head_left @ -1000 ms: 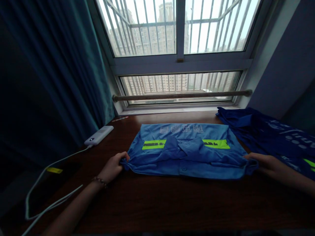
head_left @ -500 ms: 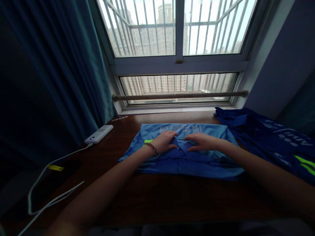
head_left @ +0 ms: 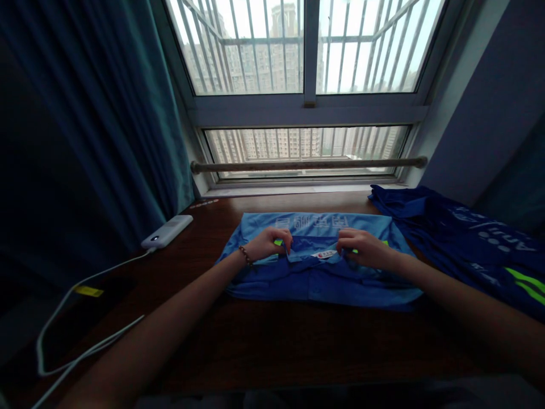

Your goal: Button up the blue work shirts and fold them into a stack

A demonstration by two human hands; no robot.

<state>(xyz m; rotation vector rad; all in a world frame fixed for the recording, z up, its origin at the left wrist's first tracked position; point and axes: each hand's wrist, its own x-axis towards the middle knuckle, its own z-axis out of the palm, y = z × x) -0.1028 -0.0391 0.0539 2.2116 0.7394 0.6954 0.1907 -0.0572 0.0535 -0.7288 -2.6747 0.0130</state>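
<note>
A folded blue shirt [head_left: 313, 287] lies on the dark wooden table, with pale lettering along its far edge. My left hand [head_left: 268, 244] pinches the left side of the shirt's collar [head_left: 300, 255]. On the collar's right side my right hand [head_left: 360, 247] pinches the fabric in the same way. Between the two hands the collar is spread, and a white label [head_left: 325, 254] with a red mark shows inside it. Bits of neon yellow-green trim show by both hands. A beaded bracelet circles my left wrist.
Another dark blue garment [head_left: 468, 238] with white print lies at the right of the table [head_left: 272, 346]. At the left are a white device [head_left: 167, 231] and its white cable [head_left: 106, 267]. A blue curtain [head_left: 106, 113] hangs beside the barred window [head_left: 251, 51].
My hands have moved apart, left and right, from the middle of the collar. Their fingers have closed on its two sides, and the collar has opened, baring the white label.
</note>
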